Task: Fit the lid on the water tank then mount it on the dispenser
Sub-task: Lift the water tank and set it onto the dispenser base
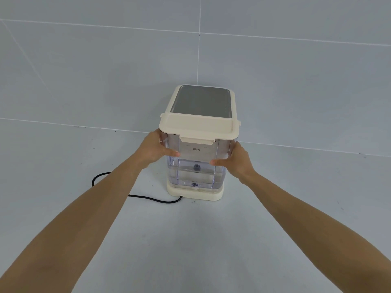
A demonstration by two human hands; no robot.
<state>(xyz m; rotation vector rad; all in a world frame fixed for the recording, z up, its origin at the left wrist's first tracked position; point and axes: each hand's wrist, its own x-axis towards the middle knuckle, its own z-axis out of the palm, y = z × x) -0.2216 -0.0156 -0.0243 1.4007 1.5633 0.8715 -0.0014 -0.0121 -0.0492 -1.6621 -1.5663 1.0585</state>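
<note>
Grey tiled floor (63,187) w/ black cord (148,198).

You have a pale grey floor (190,240) filling the lower half of the frame, smooth and a little speckled, meeting a tiled wall (105,70) of the same grey along a line just above mid-frame. Just right of centre the cream dispenser (195,194) stands on it, close to that wall. From the base's lower left corner a black cord (148,198) runs leftward across the floor, then curls up into a loop at centre left. Small dark specks, possibly dirt, dot the floor beside the base.
</note>
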